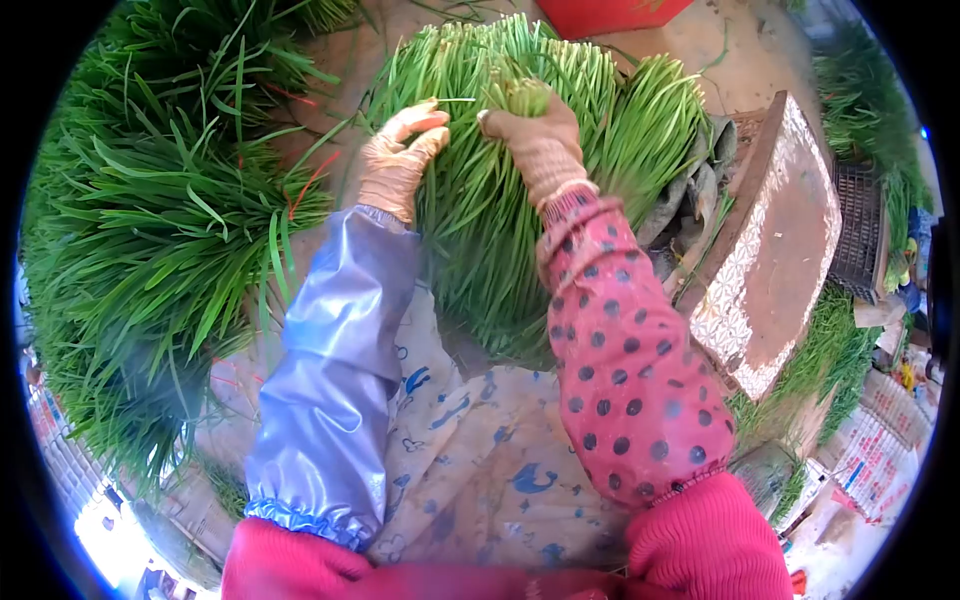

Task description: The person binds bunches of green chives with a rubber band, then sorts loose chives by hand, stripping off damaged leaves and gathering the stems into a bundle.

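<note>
A large heap of cut green stalks (480,220) lies in front of me, its pale cut ends facing away. My right hand (540,140), in a brownish glove, is closed around a small bunch of stalks (522,97) over the top of the heap. To its left, my left hand (402,155), in a light orange glove, pinches one thin stalk (457,99) between thumb and fingers, close to the bunch. A shiny blue-purple sleeve covers my left forearm, and a red dotted one covers my right.
Bundles of long green leaves (160,230) with red ties fill the left side. A red object (610,14) stands at the top. On the right are a worn patterned board (775,250) and a dark crate (858,225). A printed cloth (480,460) lies below.
</note>
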Demonstrator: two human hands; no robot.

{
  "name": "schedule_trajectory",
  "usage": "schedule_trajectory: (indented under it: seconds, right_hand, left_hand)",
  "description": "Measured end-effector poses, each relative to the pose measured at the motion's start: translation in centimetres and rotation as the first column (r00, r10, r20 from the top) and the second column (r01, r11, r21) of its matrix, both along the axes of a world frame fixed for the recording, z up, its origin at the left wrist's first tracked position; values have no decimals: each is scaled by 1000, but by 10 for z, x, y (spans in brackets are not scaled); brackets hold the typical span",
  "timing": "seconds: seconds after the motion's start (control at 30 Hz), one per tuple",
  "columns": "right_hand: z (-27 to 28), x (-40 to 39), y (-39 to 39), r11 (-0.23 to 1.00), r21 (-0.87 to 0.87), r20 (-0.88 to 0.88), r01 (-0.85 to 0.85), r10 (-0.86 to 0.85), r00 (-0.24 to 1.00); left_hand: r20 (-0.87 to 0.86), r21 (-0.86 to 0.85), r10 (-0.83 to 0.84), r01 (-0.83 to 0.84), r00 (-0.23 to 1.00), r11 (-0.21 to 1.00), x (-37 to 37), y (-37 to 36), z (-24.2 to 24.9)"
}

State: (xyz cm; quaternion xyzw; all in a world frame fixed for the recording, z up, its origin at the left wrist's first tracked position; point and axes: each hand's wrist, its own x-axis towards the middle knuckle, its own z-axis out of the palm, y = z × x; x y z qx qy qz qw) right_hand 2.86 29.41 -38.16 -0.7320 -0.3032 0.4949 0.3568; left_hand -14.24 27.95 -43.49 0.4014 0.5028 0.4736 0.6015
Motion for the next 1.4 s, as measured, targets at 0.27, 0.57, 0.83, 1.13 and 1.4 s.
schedule_trajectory:
  seconds: [0.27,0.57,0.83,1.13,1.4]
  right_hand:
    - [-34,21,-30,957,252,-345,146,-52,937]
    - [-34,24,-28,944,279,-480,175,-20,877]
    - [-36,26,-31,946,323,-306,10,95,947]
    - [-15,11,-31,890,247,-200,383,-339,919]
    - [-46,35,-44,940,303,-41,159,-153,987]
  left_hand:
    - [-655,563,135,361,744,744,25,14,41]
    - [-820,238,-126,533,558,812,56,18,-5]
    - [-854,296,20,454,521,841,83,-18,-2]
    - [-556,415,-104,384,825,825,51,1,39]
    - [-420,341,-468,613,778,712,56,41,-33]
